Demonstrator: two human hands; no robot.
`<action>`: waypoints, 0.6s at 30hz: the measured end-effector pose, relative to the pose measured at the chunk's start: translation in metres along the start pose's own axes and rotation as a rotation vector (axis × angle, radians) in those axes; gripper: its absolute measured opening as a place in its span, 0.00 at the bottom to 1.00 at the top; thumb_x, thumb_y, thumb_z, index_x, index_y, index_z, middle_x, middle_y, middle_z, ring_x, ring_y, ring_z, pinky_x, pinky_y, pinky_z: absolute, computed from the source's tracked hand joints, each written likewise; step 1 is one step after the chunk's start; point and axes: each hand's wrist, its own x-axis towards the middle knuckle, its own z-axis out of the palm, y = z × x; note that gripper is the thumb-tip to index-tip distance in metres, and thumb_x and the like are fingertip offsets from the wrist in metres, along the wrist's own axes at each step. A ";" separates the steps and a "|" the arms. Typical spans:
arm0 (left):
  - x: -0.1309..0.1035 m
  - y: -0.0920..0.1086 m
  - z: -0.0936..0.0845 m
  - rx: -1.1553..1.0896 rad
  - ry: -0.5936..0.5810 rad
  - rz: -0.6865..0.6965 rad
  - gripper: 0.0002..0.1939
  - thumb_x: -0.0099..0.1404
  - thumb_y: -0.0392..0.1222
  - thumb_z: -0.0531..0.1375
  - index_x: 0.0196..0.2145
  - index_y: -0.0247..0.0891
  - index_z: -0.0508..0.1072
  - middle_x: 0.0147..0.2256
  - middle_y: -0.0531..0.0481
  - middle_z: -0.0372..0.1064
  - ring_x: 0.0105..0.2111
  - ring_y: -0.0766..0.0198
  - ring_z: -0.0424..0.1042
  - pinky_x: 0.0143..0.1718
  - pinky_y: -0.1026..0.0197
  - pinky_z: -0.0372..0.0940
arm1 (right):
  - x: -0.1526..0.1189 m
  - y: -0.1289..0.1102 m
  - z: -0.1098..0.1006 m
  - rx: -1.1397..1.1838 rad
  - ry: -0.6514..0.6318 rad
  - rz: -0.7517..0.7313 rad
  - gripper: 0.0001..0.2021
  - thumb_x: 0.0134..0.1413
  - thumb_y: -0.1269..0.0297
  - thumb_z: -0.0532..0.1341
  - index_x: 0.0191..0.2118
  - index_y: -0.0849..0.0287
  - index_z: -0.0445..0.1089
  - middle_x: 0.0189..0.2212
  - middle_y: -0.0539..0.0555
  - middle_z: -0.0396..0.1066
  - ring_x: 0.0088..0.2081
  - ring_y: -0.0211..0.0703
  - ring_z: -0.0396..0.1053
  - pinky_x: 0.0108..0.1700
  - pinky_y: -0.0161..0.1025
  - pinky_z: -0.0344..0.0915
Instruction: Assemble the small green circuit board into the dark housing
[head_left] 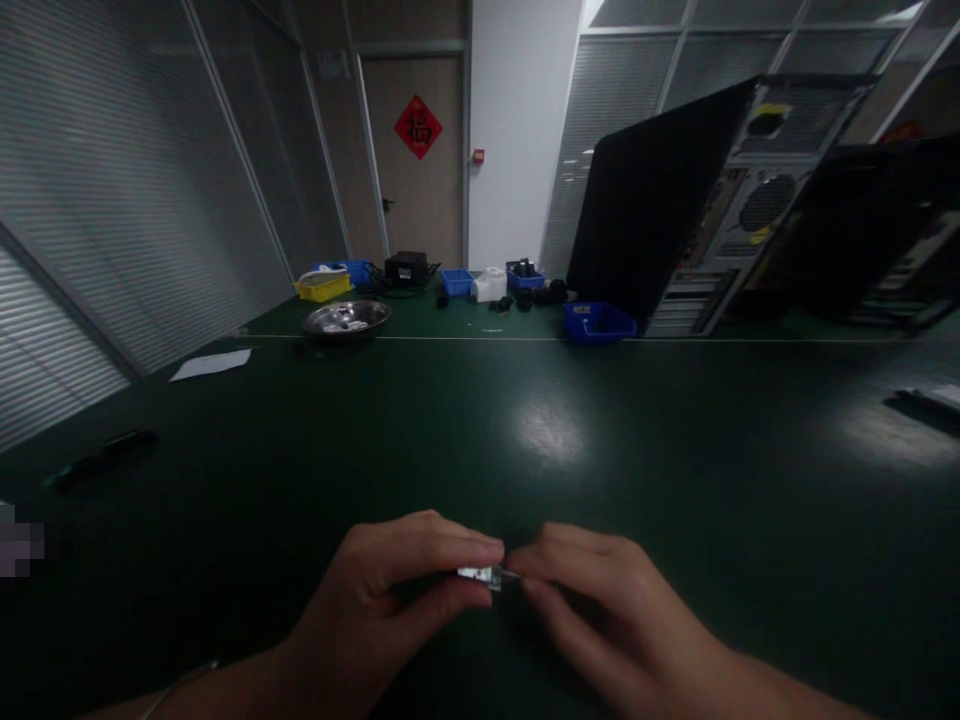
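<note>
My left hand is closed, pinching a small pale rectangular part between thumb and fingers. The part has a bright whitish face and a clearer, see-through end on the right. A thin greyish sliver runs from that end to the fingertips of my right hand, which are pinched on it. Whether the sliver is joined to the pale part or only touches it I cannot tell. Both hands are just above the green tabletop, near its front edge, with fingertips almost meeting.
Farther back are a metal bowl with white pieces, a yellow bin, a blue bin and a black computer tower. To the left lie a paper sheet and a dark tool-like object.
</note>
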 end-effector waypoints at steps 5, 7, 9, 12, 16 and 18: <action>0.000 0.001 0.000 -0.029 0.006 -0.014 0.12 0.60 0.36 0.64 0.42 0.50 0.78 0.39 0.50 0.78 0.38 0.60 0.76 0.40 0.60 0.70 | 0.000 0.000 0.000 0.014 0.005 -0.010 0.11 0.64 0.69 0.50 0.38 0.60 0.70 0.30 0.53 0.67 0.31 0.36 0.65 0.33 0.33 0.63; 0.001 0.002 0.000 -0.035 0.011 -0.012 0.12 0.60 0.36 0.64 0.42 0.50 0.78 0.38 0.50 0.78 0.38 0.61 0.76 0.40 0.60 0.70 | 0.000 0.000 0.001 0.017 0.011 -0.016 0.11 0.64 0.69 0.50 0.39 0.60 0.70 0.30 0.53 0.67 0.31 0.36 0.65 0.32 0.32 0.62; 0.001 0.002 0.000 -0.034 0.019 -0.012 0.12 0.60 0.37 0.64 0.41 0.50 0.78 0.37 0.50 0.78 0.37 0.61 0.76 0.39 0.60 0.70 | 0.001 0.001 0.001 0.019 0.018 -0.020 0.11 0.64 0.69 0.50 0.39 0.60 0.70 0.30 0.53 0.67 0.31 0.36 0.65 0.32 0.32 0.62; 0.002 0.003 0.000 -0.035 0.024 -0.015 0.12 0.60 0.37 0.64 0.41 0.49 0.79 0.36 0.49 0.78 0.37 0.60 0.76 0.39 0.60 0.70 | 0.001 0.002 0.002 0.022 0.027 -0.035 0.11 0.64 0.69 0.50 0.39 0.60 0.71 0.29 0.53 0.67 0.31 0.36 0.65 0.32 0.33 0.62; 0.003 0.004 0.001 -0.028 0.038 -0.024 0.12 0.59 0.37 0.64 0.41 0.49 0.79 0.36 0.49 0.78 0.36 0.60 0.76 0.38 0.61 0.70 | 0.000 0.004 0.005 0.011 0.080 -0.061 0.11 0.63 0.70 0.51 0.40 0.60 0.71 0.30 0.54 0.68 0.31 0.36 0.66 0.33 0.33 0.62; 0.004 0.003 0.001 -0.021 0.042 -0.001 0.12 0.59 0.37 0.65 0.41 0.48 0.79 0.36 0.49 0.78 0.36 0.61 0.76 0.38 0.62 0.71 | 0.000 0.006 0.006 0.013 0.073 -0.075 0.11 0.63 0.71 0.51 0.40 0.60 0.71 0.30 0.54 0.69 0.31 0.36 0.66 0.33 0.32 0.62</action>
